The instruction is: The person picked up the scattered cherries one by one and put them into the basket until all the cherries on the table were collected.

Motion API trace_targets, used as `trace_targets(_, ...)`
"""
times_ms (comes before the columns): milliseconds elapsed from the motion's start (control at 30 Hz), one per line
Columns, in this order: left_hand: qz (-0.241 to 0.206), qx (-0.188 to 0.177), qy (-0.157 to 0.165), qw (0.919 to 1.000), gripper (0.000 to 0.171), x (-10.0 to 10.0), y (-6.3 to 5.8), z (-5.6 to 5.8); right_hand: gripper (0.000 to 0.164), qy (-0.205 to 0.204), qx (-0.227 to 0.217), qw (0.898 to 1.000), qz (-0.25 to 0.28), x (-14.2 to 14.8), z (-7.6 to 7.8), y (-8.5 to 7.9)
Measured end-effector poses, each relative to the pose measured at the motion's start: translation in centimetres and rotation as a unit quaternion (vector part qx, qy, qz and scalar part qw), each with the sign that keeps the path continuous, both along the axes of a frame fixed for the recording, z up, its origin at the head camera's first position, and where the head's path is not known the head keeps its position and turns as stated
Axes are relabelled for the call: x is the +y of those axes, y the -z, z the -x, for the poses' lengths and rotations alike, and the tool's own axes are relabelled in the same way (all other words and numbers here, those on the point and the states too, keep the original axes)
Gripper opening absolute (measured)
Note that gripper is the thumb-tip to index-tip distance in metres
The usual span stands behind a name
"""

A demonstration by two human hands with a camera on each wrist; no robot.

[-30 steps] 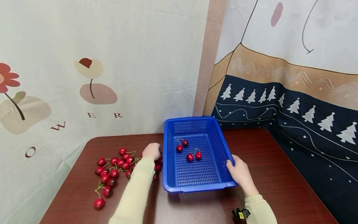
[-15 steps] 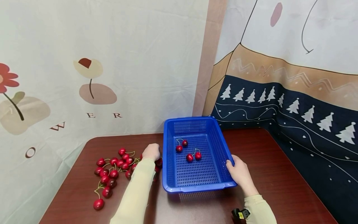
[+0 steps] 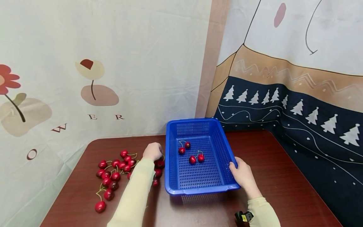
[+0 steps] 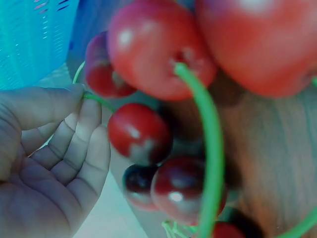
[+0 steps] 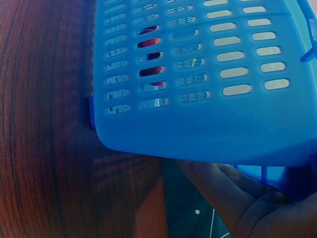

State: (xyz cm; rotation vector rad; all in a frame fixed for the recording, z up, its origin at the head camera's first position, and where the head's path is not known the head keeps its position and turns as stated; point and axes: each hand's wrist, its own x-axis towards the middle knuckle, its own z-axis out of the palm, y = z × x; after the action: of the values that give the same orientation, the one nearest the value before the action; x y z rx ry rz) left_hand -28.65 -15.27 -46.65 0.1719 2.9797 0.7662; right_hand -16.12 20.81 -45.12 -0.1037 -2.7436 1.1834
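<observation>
On my feed, the left hand [image 3: 152,151] pinches a green stem [image 4: 99,100] between thumb and forefinger, its other fingers loosely bent. The red cherry [image 4: 140,134] on that stem is just beside them, left of the basket; whether it touches the table [image 3: 283,176] I can't tell. It looks round and glossy, darkening toward its lower end. The right hand [image 3: 243,176] grips the blue basket [image 3: 202,191] by its right rim, thumb on top. I judge this the picking-up step, with the next move calling for a clean lift over the basket's left wall. Four cherries [image 3: 181,150] lie inside; the loose cherries [image 3: 106,182] spread out leftward.
</observation>
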Motion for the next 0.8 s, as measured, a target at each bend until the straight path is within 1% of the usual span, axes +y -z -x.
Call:
trace_targets(67, -0.011, 0.005, 0.004, 0.9999, 0.012, -0.1, -0.4, -0.1, 0.037, -0.001, -0.001, 1.000, 0.001, 0.0, 0.0, 0.0)
trace_targets(133, -0.018, 0.017, 0.006, 0.9997, 0.011, -0.2, -0.8, -0.1, 0.038, -0.001, -0.001, 1.000, 0.002, 0.0, 0.0, 0.0)
trace_targets(300, -0.042, 0.039, 0.002, 0.9983, 0.011, -0.6, -1.6, -0.3, 0.038, 0.000, 0.001, 1.000, 0.002, 0.0, 0.1, 0.2)
trace_targets(467, -0.089, 0.046, -0.018, 0.9948, 0.011, -0.7, -2.1, -0.5, 0.037, 0.000, 0.004, 1.000, -0.002, 0.0, 0.2, 0.3)
trace_targets(567, -0.102, 0.069, -0.032, 0.9919, 0.010, -0.7, -2.2, -0.5, 0.037, 0.000, 0.003, 1.000, -0.001, 0.0, 0.2, 0.4)
trace_targets(700, -0.105, 0.116, -0.047, 0.9866, 0.008, -0.9, -2.4, -0.5, 0.037, 0.000, 0.001, 1.000, 0.001, 0.1, 0.2, 0.3)
trace_targets(800, -0.119, 0.134, -0.065, 0.9816, 0.007, -1.0, -2.8, -0.4, 0.037, -0.001, 0.000, 1.000, 0.002, 0.1, 0.2, 0.3)
